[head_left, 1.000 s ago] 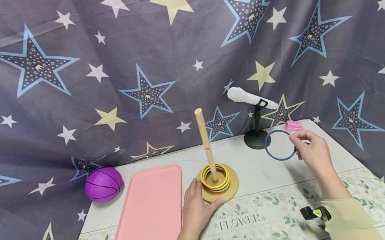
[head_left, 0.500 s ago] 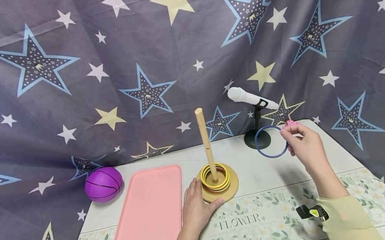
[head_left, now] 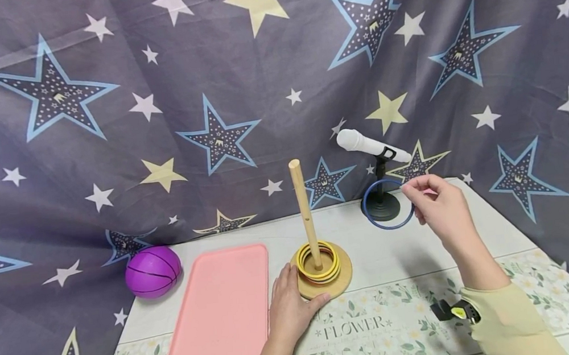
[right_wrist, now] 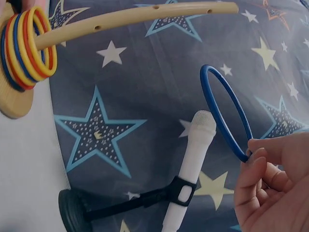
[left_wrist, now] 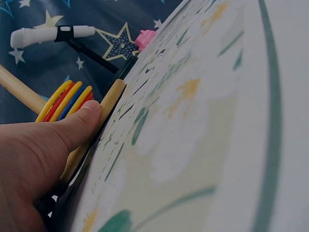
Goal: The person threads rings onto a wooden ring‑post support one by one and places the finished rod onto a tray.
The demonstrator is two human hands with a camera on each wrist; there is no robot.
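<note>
In the head view my right hand [head_left: 439, 211] pinches a thin blue ring [head_left: 391, 228] at its right edge and holds it above the table, in front of the microphone stand. The right wrist view shows the same blue ring [right_wrist: 212, 104] between thumb and fingertips. My left hand [head_left: 289, 308] rests against the round wooden base [head_left: 343, 283] of an upright peg [head_left: 304, 210], fingers spread along its left and front edge. Stacked around the foot of that peg are several yellow, red and blue rings [left_wrist: 65, 101], apart from the held one.
A pink tray [head_left: 220, 315] lies left of the peg, with a purple ball [head_left: 153, 272] beyond it. Behind the ring stands a white microphone [head_left: 371, 145] on a black stand [head_left: 381, 206]. A starry cloth [head_left: 232, 62] hangs along the table's back.
My right hand has moved left with the blue ring, which now overlaps the microphone stand in the head view. The left hand stays on the base.
</note>
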